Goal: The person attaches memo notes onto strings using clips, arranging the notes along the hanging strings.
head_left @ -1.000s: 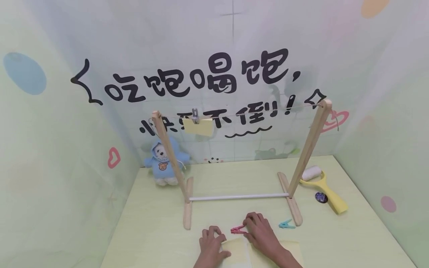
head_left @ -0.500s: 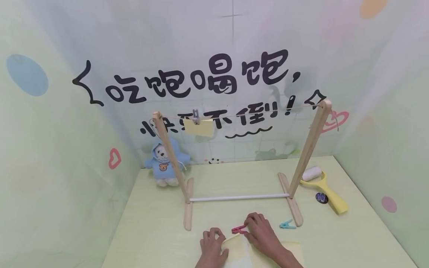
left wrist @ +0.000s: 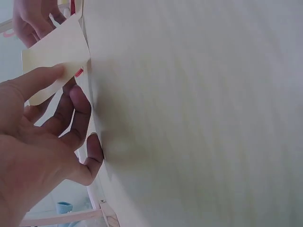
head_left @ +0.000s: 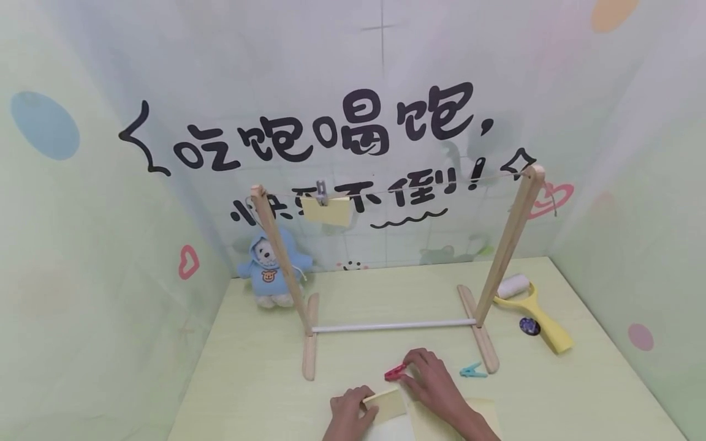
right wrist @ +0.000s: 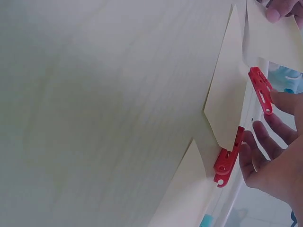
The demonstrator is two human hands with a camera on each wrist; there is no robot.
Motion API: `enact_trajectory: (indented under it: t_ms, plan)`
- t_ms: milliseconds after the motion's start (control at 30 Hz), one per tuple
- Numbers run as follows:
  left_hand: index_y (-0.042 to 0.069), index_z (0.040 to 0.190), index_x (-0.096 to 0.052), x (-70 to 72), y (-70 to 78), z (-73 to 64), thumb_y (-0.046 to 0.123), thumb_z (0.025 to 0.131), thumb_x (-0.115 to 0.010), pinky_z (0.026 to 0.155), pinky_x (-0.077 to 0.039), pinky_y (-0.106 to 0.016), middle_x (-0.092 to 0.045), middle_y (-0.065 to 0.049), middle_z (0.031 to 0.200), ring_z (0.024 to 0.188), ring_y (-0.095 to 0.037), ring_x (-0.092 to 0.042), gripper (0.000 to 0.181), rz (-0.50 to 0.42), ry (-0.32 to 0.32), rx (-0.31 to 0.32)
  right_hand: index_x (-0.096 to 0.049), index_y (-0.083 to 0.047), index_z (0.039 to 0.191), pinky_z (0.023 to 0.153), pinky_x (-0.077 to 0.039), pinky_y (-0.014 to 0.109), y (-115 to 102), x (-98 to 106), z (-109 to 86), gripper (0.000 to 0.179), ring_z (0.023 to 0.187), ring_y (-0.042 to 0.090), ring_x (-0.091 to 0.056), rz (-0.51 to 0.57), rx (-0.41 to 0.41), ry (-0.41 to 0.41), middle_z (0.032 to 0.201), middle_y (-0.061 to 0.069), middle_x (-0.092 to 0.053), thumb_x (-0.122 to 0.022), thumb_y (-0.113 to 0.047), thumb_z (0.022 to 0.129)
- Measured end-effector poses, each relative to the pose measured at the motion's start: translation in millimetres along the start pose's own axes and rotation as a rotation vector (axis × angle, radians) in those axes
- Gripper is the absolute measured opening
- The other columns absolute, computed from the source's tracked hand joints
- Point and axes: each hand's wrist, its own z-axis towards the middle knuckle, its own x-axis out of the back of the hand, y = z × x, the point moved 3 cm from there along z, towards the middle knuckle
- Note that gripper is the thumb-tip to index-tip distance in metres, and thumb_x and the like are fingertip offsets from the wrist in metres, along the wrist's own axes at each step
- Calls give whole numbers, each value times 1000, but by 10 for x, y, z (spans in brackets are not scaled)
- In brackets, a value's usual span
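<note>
Sitting between clamped right fingers (right wrist: 281,127), a red clothespin (right wrist: 260,90), near yellow paper (left wrist: 54,49) pinched in left fingers (left wrist: 40,80)

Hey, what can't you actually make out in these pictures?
Head view: part of the plush toy, behind the wooden post.
Head view: markings on the dark oval, too small.
Left wrist view: a fingertip of the left hand, behind the yellow paper.
Right wrist view: most of the teal clip, cut off by the bottom edge.
</note>
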Motion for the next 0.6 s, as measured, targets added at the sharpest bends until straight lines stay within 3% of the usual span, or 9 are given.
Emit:
enact_trajectory:
  t_ms: [167, 300, 467, 533, 600]
  plan:
    - [11, 100, -75, -70, -120, -5, 14, 92, -86, 72, -35, -31, -63, 7, 74, 73, 3, -50, 13, -28, 136, -156, -70, -11, 110, 81, -57, 41, -8, 37, 34, 34, 96, 19, -70, 83, -44, -3, 105, -2, -74, -92, -4, 84]
    - [12, 99, -77, -166, -313, 44, 25, 98, -83, 69, -47, -22, -67, 11, 81, 78, 6, -56, 15, -125, 174, -188, -71, -6, 113, 79, -60, 39, 5, 66, 56, 29, 94, 21, -73, 175, -78, -22, 102, -3, -76, -86, 2, 89]
    - [19, 98, -81, -235, -442, 142, 34, 96, -83, 71, -51, -23, -77, 13, 88, 83, 3, -65, 15, -223, 193, -14, -71, -1, 116, 82, -62, 42, 24, 113, 109, 28, 93, 19, -74, 202, -111, -22, 101, -3, -77, -84, 2, 91]
    - [22, 99, -83, -221, -434, 184, 36, 97, -82, 72, -51, -23, -79, 14, 89, 84, 2, -67, 14, -233, 211, 73, -72, 0, 116, 84, -61, 41, 46, 140, 144, 30, 93, 17, -73, 200, -140, -18, 100, -5, -76, -85, 1, 90]
    - [23, 100, -83, -166, -383, 224, 40, 99, -80, 74, -51, -25, -79, 13, 91, 86, 0, -67, 17, -248, 234, 116, -73, -2, 116, 85, -60, 40, 72, 190, 192, 30, 94, 15, -72, 198, -174, -14, 99, -7, -75, -86, 0, 89]
